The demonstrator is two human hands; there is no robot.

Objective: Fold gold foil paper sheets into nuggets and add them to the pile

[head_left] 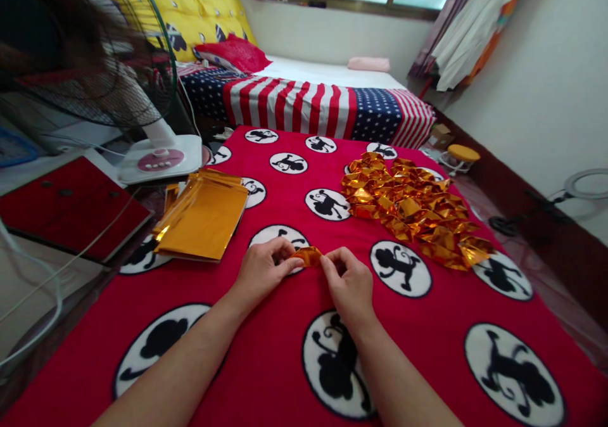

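Between my two hands is a small folded piece of gold foil paper [310,256], held just above the red cloth with round monkey prints. My left hand [266,263] pinches its left end between thumb and fingers. At the right end, the thumb and forefinger of my right hand [349,281] are closed on the tip. Left of my hands lies a stack of flat gold foil sheets [202,215], its edges uneven. A heap of folded gold foil pieces [408,205] spreads over the cloth to the right.
An electric fan [161,154] stands at the left, beside a dark red panel [71,202] and a white cable. Beyond the cloth [280,357] is a bed with a striped and starred cover [304,104]. A yellow-topped stool [463,154] stands near the right wall.
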